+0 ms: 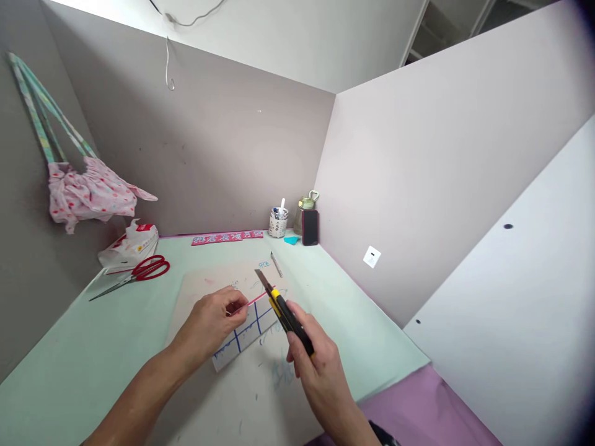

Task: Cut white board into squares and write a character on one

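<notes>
My left hand is closed in a pinch on one end of a thin pink strip, which runs up to the right. Beneath it is a white paper piece with blue drawn lines and marks. In my right hand is a utility knife with a black and yellow handle, its blade out and pointing up to the left. The knife passes in front of the strip's right part; whether the two touch I cannot tell. Under both hands lies a pale board with scribbles and scuffs.
Red-handled scissors and a tissue pack lie left. A slim craft knife rests beyond the board. Pink lettered strips, a pen cup, a blue scrap, a phone and a bottle line the back wall.
</notes>
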Action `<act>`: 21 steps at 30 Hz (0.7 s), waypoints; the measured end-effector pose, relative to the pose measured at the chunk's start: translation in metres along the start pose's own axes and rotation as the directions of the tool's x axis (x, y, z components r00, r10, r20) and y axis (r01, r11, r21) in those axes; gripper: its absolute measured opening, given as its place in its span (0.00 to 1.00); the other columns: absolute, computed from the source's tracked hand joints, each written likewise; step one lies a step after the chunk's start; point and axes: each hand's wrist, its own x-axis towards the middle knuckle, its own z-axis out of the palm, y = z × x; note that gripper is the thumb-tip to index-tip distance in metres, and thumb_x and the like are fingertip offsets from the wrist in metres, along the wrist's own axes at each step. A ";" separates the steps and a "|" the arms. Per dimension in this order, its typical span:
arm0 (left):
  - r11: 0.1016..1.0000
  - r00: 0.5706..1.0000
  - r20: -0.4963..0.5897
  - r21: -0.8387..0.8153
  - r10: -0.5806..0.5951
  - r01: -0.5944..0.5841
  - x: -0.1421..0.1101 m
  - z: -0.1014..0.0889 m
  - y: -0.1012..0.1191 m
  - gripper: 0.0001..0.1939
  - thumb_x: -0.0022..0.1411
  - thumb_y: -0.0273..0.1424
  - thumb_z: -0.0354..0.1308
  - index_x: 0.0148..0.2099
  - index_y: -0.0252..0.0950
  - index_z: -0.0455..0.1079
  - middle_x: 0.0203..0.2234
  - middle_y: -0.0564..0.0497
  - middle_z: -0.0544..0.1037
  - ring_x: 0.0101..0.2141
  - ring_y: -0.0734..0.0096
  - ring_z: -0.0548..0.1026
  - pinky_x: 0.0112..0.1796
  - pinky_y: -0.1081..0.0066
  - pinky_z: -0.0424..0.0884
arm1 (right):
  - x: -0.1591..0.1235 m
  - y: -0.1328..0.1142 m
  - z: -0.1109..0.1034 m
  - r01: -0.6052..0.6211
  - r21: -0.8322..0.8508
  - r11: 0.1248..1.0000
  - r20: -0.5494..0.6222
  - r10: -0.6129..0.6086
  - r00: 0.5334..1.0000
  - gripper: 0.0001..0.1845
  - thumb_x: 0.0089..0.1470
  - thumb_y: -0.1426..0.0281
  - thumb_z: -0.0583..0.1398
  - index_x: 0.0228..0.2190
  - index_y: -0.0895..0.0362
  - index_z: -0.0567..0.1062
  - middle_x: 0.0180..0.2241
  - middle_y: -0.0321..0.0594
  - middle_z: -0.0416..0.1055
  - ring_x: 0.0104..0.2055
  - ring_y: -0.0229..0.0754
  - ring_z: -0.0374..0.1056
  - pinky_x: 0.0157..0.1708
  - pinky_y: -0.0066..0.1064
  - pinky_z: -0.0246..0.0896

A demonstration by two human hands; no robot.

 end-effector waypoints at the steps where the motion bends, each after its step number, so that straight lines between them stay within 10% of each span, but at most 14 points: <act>1: 1.000 1.000 -0.009 0.024 0.005 -0.005 -0.002 -0.001 0.001 0.12 0.63 0.39 0.51 0.33 0.41 0.72 0.31 0.53 0.75 0.32 0.65 0.72 0.35 0.68 0.64 | -0.004 -0.002 -0.001 0.080 -0.066 0.995 -0.008 -0.081 0.997 0.24 0.66 0.69 0.50 0.62 0.47 0.63 0.42 0.44 0.72 0.33 0.42 0.71 0.33 0.34 0.70; 7: 0.976 0.999 0.013 0.214 -0.037 0.033 -0.006 -0.004 0.003 0.14 0.66 0.41 0.47 0.39 0.43 0.72 0.36 0.53 0.76 0.34 0.64 0.73 0.35 0.66 0.63 | -0.015 -0.009 0.005 0.283 -0.286 0.916 0.042 -0.283 0.958 0.33 0.63 0.78 0.48 0.66 0.46 0.53 0.46 0.47 0.71 0.42 0.46 0.73 0.34 0.33 0.73; 21: 0.979 0.997 -0.063 0.196 -0.050 0.062 -0.006 0.004 0.004 0.11 0.64 0.39 0.47 0.40 0.43 0.69 0.39 0.53 0.75 0.39 0.62 0.74 0.39 0.65 0.65 | -0.014 -0.001 0.018 0.236 -0.376 0.896 0.130 -0.201 0.971 0.34 0.63 0.78 0.46 0.67 0.48 0.49 0.44 0.48 0.71 0.36 0.50 0.74 0.29 0.40 0.74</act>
